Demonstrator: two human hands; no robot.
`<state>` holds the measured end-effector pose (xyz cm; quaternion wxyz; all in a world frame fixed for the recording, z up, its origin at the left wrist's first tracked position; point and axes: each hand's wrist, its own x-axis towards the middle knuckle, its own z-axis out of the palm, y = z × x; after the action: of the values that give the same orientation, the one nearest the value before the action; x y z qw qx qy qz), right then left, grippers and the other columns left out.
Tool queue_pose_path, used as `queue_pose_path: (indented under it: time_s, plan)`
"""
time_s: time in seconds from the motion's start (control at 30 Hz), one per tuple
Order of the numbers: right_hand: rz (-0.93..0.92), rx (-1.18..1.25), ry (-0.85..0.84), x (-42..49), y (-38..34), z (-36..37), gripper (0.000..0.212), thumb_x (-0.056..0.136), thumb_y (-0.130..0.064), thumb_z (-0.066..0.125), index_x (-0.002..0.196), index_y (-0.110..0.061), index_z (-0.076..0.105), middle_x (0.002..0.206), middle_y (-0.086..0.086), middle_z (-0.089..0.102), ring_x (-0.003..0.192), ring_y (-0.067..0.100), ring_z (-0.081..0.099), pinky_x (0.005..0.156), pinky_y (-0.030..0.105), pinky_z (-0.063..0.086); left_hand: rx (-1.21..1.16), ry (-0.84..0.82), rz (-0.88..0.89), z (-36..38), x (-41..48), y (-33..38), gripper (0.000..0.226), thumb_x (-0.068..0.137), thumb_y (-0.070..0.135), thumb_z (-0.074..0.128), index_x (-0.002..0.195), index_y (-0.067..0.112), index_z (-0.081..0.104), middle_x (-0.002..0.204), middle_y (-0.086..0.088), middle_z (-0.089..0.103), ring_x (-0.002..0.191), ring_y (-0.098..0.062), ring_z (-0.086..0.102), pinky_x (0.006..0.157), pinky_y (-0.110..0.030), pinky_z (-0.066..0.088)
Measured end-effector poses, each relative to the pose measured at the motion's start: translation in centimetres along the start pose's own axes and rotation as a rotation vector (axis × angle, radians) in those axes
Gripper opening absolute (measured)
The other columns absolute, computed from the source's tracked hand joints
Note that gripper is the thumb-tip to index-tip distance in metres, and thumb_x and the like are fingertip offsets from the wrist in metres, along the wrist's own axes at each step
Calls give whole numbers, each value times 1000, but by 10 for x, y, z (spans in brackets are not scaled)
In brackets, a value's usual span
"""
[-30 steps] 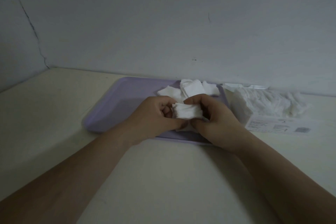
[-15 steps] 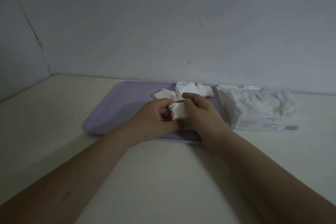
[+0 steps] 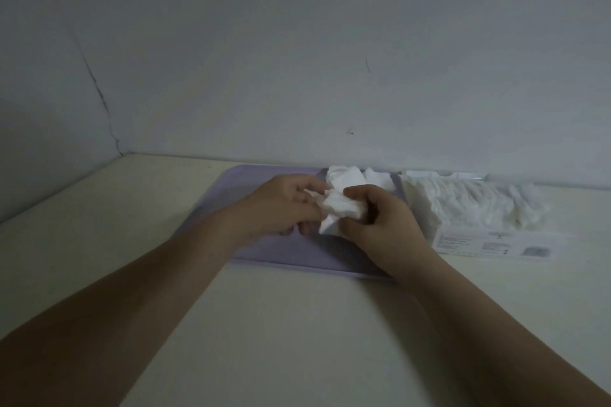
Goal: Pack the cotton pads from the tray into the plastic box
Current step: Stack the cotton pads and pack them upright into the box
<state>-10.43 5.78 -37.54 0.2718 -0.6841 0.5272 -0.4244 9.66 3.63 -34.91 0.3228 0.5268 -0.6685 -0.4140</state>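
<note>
A lilac tray (image 3: 251, 175) lies on the pale table near the wall. Over its right half both hands meet on a small bundle of white cotton pads (image 3: 340, 211). My right hand (image 3: 386, 228) wraps its fingers around the bundle from the right. My left hand (image 3: 284, 205) pinches the bundle's left end. More loose cotton pads (image 3: 347, 177) lie at the tray's far right corner. Right of the tray stands the clear plastic box (image 3: 439, 235), filled with white pads (image 3: 476, 205), with a printed label on its front.
A grey wall runs close behind the tray and box, with a cracked corner at the left. The table surface extends toward me between my forearms.
The bundle has grown looser and hangs lower between my hands. My right hand has shifted slightly right and wraps more of it. The camera has tilted up a little.
</note>
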Motion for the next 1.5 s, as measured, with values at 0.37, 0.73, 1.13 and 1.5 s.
queue_pose_path:
  time_s: [0.37, 0.73, 1.13, 1.5]
  plan:
    - [104, -17, 227, 2, 4, 1, 28, 83, -6, 68, 111, -6, 67, 128, 11, 63, 109, 21, 55, 72, 14, 28, 382, 219, -133, -11, 59, -23, 34, 90, 42, 72, 91, 9, 77, 94, -8, 80, 85, -21, 70, 72, -30, 48]
    - [126, 11, 161, 2, 5, 4, 55, 85, -16, 71, 138, -15, 57, 127, 1, 65, 104, 8, 56, 88, 15, 37, -41, 82, -81, -21, 17, -36, 33, 84, 1, 81, 113, 12, 71, 110, -10, 78, 101, -20, 74, 88, -33, 60]
    - [130, -10, 159, -1, 5, 4, 56, 86, -21, 72, 139, -21, 55, 130, 0, 60, 109, 12, 58, 90, 21, 41, -420, 312, 57, -27, 5, -45, 16, 66, 16, 71, 79, 23, 76, 81, 2, 71, 66, -10, 62, 53, -21, 48]
    - [102, 1, 141, -4, 1, 3, 54, 85, -19, 75, 136, -22, 57, 117, -10, 60, 102, 6, 57, 70, -3, 39, -643, 78, 117, -13, -1, -37, 19, 63, 14, 80, 80, 19, 74, 128, -36, 64, 109, -40, 60, 92, -50, 43]
